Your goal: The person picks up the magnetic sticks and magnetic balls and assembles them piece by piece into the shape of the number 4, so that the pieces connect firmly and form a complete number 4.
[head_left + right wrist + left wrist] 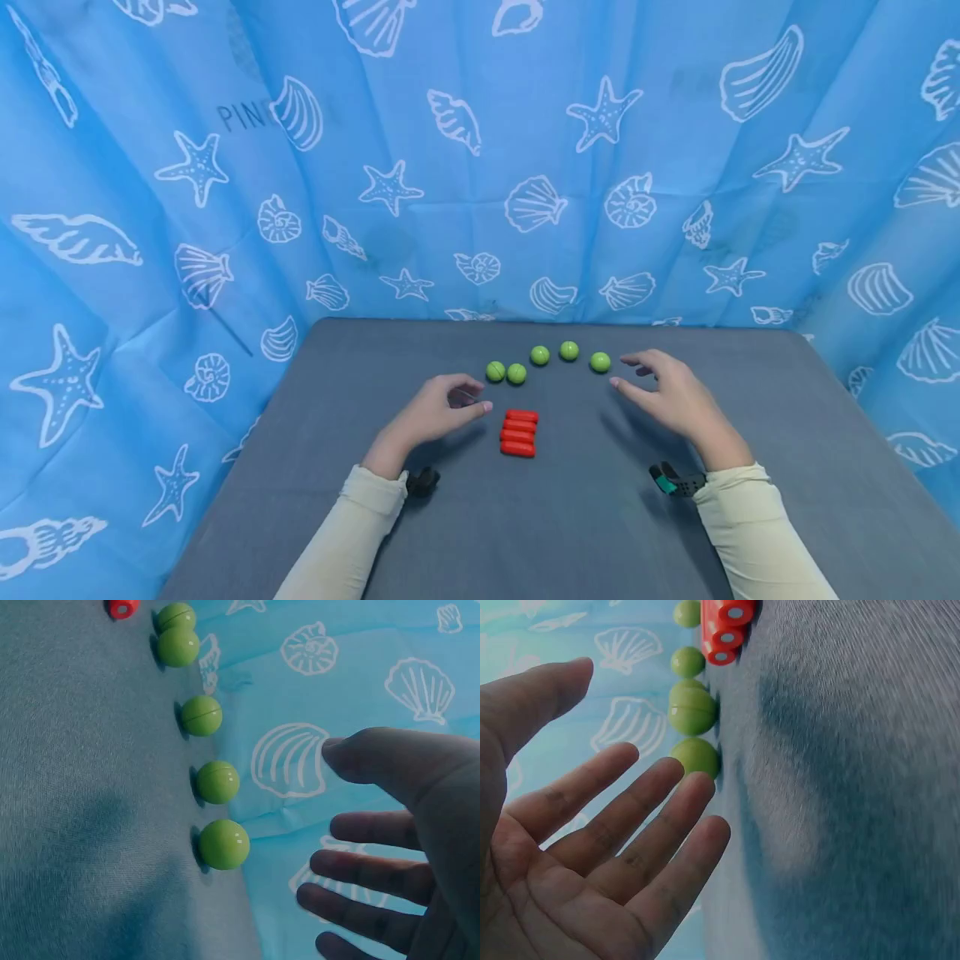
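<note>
Several small green balls point(539, 356) lie in a loose, bent row toward the far side of the grey table. Nearer, several red cylinders point(518, 437) lie side by side; in the left wrist view the red cylinders point(736, 613) show pale round centres at their ends. My left hand point(438, 408) hovers left of the cylinders, thumb and fingers apart, holding nothing. My right hand point(675, 396) hovers just right of the rightmost ball point(600, 362), also holding nothing. In the right wrist view its fingers point(367, 874) are spread, away from the balls point(224, 844).
A grey cloth point(592, 517) covers the table. Behind and at both sides hangs a blue curtain point(450, 217) with white shells and starfish, meeting the table's far edge. Dark bands with devices point(675, 481) sit at both wrists.
</note>
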